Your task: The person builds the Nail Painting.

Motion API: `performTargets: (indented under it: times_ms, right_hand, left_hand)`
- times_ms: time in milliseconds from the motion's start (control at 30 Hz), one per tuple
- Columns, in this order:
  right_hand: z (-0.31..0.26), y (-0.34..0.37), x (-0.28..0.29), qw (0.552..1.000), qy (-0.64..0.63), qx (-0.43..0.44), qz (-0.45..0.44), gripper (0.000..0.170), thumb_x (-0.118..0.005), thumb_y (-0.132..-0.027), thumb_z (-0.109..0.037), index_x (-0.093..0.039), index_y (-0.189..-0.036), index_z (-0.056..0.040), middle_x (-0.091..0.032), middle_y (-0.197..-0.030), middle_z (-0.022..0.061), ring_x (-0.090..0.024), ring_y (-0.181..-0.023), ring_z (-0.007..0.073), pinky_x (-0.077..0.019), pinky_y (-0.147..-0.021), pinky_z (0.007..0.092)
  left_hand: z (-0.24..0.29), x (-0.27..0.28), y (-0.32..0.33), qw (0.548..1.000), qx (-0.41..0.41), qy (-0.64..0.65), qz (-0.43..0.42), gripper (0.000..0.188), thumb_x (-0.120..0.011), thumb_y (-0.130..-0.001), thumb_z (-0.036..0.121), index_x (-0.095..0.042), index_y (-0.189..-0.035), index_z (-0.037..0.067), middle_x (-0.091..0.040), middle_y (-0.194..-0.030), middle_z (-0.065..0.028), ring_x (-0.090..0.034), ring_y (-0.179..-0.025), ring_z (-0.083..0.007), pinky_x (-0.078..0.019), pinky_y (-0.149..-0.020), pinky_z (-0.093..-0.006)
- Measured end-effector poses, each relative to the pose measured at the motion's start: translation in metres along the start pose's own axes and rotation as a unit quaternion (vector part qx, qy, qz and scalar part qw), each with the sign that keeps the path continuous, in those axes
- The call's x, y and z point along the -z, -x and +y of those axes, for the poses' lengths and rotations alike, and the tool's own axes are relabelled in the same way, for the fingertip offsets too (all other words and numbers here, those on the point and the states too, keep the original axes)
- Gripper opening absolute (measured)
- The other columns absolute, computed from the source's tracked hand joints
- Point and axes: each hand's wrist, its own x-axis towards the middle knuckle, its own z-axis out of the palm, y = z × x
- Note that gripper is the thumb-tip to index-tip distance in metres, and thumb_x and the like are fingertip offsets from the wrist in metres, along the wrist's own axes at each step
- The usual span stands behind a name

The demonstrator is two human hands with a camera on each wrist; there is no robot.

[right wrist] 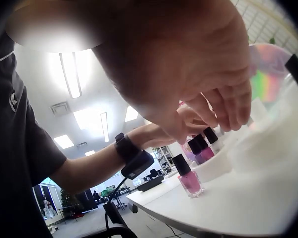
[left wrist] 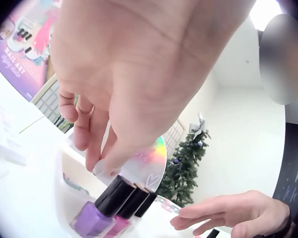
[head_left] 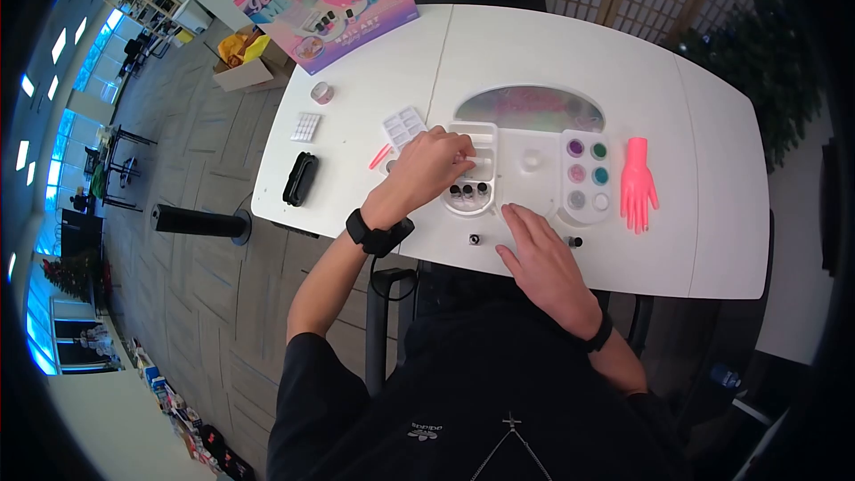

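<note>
My left hand (head_left: 432,160) reaches over the white compartment tray (head_left: 495,138) on the left of a nail art station. In the left wrist view, its thumb and index fingertips come together on a small, pale, translucent piece (left wrist: 100,167), partly hidden by them. Below that hand, several polish bottles with black caps stand in the tray's front, among them a purple bottle (left wrist: 92,218). My right hand (head_left: 548,267) hovers with fingers extended at the station's front edge. Between the hands, a pink polish bottle (right wrist: 190,182) stands on the table; another small bottle (head_left: 574,242) lies beside the right hand.
A half-round mirror (head_left: 530,110) rises behind the station, and glitter pots (head_left: 577,175) fill its right side. Farther right lies a pink model hand (head_left: 637,183). Leftward are a white sectioned tray (head_left: 405,127), pink tweezers (head_left: 380,157), a black case (head_left: 301,179) and the kit box (head_left: 325,9).
</note>
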Motion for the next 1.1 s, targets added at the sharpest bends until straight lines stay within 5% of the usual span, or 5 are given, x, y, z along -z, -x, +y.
performTargets:
  times_ms: [267,667,1100]
  right_hand:
    - [0.005,0.002,-0.002,0.999,0.030,0.001,-0.017,0.058,-0.073,-0.103,-0.018,-0.054,-0.151,0.0074,-0.060,-0.149,0.0250,-0.059,-0.142,0.0385,-0.0512,-0.117,0.0447]
    - [0.007,0.003,0.003,0.998,0.019,-0.017,-0.055,0.057,-0.071,-0.104,-0.019,-0.052,-0.153,0.0062,-0.056,-0.156,0.0261,-0.056,-0.147,0.0388,-0.0557,-0.113,0.0451]
    - [0.009,0.004,0.003,0.997,0.027,-0.014,-0.065,0.057,-0.070,-0.105,-0.020,-0.052,-0.153,0.0055,-0.055,-0.160,0.0243,-0.054,-0.150,0.0371,-0.0601,-0.108,0.0441]
  left_hand:
    - [-0.008,-0.017,-0.013,0.989,-0.092,-0.108,-0.035,0.014,-0.081,-0.092,0.020,-0.079,-0.097,0.007,-0.077,-0.090,-0.0128,-0.073,-0.095,-0.0353,-0.0580,-0.081,-0.0474]
    - [-0.004,-0.011,-0.035,0.972,-0.102,-0.162,-0.135,0.013,-0.076,-0.092,0.019,-0.079,-0.087,0.008,-0.074,-0.080,-0.0170,-0.074,-0.080,-0.0393,-0.0587,-0.072,-0.0514]
    - [-0.011,-0.023,-0.031,0.964,-0.173,-0.195,-0.057,0.014,-0.071,-0.092,0.011,-0.074,-0.080,0.004,-0.075,-0.086,-0.0164,-0.075,-0.084,-0.0393,-0.0601,-0.074,-0.0503]
